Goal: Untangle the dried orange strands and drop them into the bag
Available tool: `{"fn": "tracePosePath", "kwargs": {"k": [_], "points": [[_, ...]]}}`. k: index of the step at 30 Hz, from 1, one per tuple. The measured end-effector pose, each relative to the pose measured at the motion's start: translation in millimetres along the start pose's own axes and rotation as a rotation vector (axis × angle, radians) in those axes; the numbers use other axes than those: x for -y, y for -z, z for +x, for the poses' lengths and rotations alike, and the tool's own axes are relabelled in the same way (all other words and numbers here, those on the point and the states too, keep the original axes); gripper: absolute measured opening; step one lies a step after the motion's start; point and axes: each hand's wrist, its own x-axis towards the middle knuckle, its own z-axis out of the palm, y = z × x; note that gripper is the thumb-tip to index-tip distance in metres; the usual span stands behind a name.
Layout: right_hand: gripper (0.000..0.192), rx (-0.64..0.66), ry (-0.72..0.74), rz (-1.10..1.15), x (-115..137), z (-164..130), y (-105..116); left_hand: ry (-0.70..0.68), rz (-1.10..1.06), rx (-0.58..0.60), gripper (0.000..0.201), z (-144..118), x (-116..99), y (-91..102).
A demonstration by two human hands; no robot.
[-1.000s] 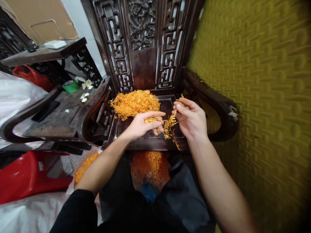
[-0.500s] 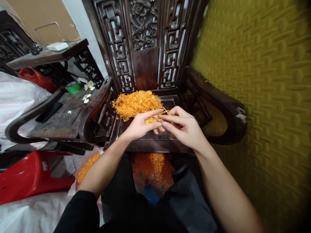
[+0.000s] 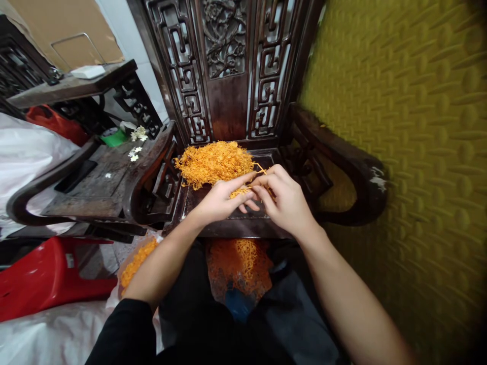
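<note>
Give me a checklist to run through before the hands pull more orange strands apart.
1. Left hand holds a small bunch of strands: ok.
2. Right hand has its fingertips on that bunch: ok.
3. Main pile sits fully on the chair seat: ok.
4. Bag of strands lies below the seat's front edge: ok.
5. Firmness of each grip: cannot tell.

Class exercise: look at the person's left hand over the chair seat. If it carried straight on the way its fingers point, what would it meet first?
The left hand points rightward, so it would probably meet the right hand first; their fingertips nearly touch around a small bunch of orange strands.
</note>
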Motion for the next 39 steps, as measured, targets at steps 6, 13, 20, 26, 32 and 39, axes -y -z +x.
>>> {"fn": "tracePosePath", "kwargs": {"k": [6, 13, 20, 26, 32, 39], "points": [[0.017, -0.05, -0.076, -0.33, 9, 2, -24, -0.014, 0.133, -0.071, 0.08, -2, -4, -3.5], [0.015, -0.218, -0.241, -0.271, -13, 20, -35, -0.032, 0.039, -0.14, 0.082, -12, -17, -7.0], [0.021, -0.23, -0.39, 0.37, -35, 7, 14, -0.156, -0.115, -0.051, 0.095, -25, -21, -8.1], [0.027, -0.037, -0.313, 0.879, -10, -7, 26, -0.157, -0.084, -0.061, 0.098, -26, -14, -4.0], [0.024, -0.068, -0.353, 1.19, -6, -3, 27, -0.178, 0.101, -0.075, 0.075, -27, -16, -3.6], [0.025, -0.254, -0.354, 1.337, -1, 4, 27, -0.282, 0.322, -0.27, 0.029, -10, -15, 10.5]]}}
